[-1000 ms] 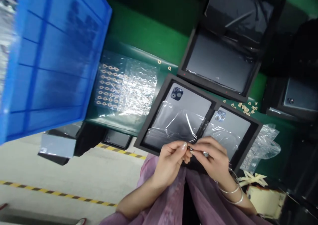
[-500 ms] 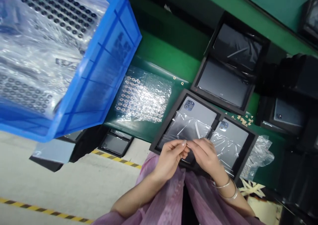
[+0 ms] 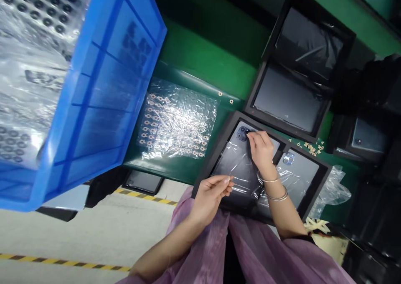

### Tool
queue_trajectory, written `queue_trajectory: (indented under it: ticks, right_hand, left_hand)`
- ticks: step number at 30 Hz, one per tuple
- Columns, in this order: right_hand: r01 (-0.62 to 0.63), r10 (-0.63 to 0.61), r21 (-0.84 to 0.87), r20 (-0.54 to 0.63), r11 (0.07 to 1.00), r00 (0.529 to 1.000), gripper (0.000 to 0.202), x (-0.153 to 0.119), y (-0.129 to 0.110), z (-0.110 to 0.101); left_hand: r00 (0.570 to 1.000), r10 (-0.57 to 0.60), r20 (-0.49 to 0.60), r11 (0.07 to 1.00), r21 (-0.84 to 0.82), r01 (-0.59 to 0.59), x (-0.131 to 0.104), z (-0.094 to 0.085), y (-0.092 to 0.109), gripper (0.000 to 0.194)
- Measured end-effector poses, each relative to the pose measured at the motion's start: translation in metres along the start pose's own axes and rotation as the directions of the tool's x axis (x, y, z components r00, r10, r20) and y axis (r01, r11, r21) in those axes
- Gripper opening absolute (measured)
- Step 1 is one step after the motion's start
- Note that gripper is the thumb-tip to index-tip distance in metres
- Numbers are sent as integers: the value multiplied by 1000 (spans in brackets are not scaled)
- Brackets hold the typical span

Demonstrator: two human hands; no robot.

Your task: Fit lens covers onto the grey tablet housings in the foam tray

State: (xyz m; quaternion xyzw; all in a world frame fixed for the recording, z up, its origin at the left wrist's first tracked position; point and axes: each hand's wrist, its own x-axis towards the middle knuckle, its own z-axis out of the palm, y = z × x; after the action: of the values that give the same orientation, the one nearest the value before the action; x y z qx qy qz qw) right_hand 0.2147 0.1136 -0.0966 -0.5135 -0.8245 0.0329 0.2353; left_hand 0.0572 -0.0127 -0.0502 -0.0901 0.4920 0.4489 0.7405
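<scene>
Two grey tablets lie back side up in a black foam tray in front of me. The left tablet (image 3: 236, 158) has clear film over its lower part and a dark camera bump (image 3: 242, 133) at its upper left corner. My right hand (image 3: 262, 149) reaches over this tablet, fingertips pinched together at the edge of the camera bump; anything between them is too small to name. My left hand (image 3: 213, 195) hovers above the tray's lower left part, thumb and forefinger pinched, with any held piece too small to make out. The right tablet (image 3: 299, 171) lies beside it, partly under my right forearm.
A blue crate (image 3: 103, 71) with bagged black ring parts stands at left. Clear film with rows of small rings (image 3: 175, 123) lies on the green bench. Loose ring pieces (image 3: 311, 148) lie beyond the tray. Another tray (image 3: 290, 102) holds dark-screened tablets. Crumpled plastic (image 3: 332, 192) lies at right.
My hands have parted. The right one has moved up and away to the left tablet's camera bump, while the left stays low, still pinched. The view has shifted slightly.
</scene>
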Motion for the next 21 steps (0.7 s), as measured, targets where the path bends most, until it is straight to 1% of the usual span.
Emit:
queue_trajectory:
  ticks: [3,7,13,15,17,21]
  right_hand:
    - [59,-58,-34,45,998,997,19,-2,2,4]
    - [117,-115,-95,34,989,993,19,-3,-1,1]
    - [165,-151,-138,102,977,983,22,-9,0,-3]
    - [155,-137,-141,130,978,982,27,-15,0,-5]
    - [117,-99,-110,155,987,983,30,-20,-1,-7]
    - [24,-22,-9,147,1000,989,33,-25,-4,-7]
  left_hand:
    - [1000,-21,-4,999,44,21,2,-4,3,28]
    - [999,-33,5,997,68,32,4,-7,6,28]
    - [999,-45,18,997,64,43,7,-9,8,27]
    - [999,-36,24,998,57,35,8,-10,9,27]
    - [1000,-14,26,999,41,13,9,-9,11,26]
    - [999,43,25,999,22,-44,11,-8,15,25]
